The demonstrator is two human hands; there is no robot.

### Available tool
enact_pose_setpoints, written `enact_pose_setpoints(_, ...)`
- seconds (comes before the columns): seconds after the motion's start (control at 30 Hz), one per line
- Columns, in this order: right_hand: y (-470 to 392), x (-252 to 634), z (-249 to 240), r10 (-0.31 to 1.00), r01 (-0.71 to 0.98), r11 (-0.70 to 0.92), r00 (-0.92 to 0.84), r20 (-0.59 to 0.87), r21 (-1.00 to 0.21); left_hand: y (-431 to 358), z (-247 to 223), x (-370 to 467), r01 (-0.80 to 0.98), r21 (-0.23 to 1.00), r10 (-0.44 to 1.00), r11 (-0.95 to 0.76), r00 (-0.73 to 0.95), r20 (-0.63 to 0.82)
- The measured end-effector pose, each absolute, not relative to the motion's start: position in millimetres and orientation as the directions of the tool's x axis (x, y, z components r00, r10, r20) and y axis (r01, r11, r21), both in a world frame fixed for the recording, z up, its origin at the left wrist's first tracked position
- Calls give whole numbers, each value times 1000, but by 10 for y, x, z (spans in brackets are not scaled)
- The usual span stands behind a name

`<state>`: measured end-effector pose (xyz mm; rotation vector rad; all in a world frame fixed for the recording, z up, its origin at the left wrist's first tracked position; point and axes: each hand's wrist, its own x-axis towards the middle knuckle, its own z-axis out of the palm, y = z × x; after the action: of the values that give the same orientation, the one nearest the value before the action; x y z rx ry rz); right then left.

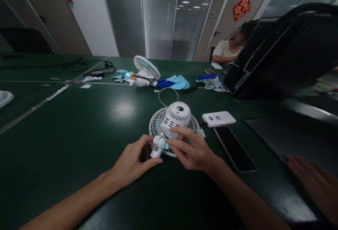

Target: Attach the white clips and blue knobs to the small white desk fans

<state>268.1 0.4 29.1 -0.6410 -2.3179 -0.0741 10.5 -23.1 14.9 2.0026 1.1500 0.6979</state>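
Observation:
A small white electric fan [175, 117] lies grille-down on the green table, its slotted motor housing facing up. From its near side a white clip-like bracket [157, 146] sticks out toward me, with a light-blue knob [165, 144] on its side. My left hand [137, 156] closes on the bracket, thumb at its lower end and fingers at its left. My right hand [194, 149] pinches the blue knob between thumb and finger, while its index finger rests against the motor housing. A grey cable loops behind the fan.
Right of the fan lie a white power bank [219, 118] and a dark phone [235, 149]. Another fan [145, 71], blue blades and gloves [208, 80] lie farther back. A big black monitor [285, 50] stands right; another person's hand [314, 184] rests near a dark mat [285, 135].

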Motion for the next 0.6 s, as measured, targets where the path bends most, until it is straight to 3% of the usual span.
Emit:
enact_pose_setpoints(0.27, -1, 2639, 249, 442, 491, 860, -576, 687, -141, -228, 131, 103, 493, 800, 885, -343, 456, 99)
enact_pose_setpoints(0.5, -96, 2409, 214, 533, 537, 794, -387, 753, -286, -242, 123, 115, 500, 782, 884, -373, 447, 136)
enact_pose_setpoints(0.6, -104, 2384, 207, 545, 563, 774, -358, 758, -290, -243, 135, 122, 519, 769, 886, -374, 445, 130)
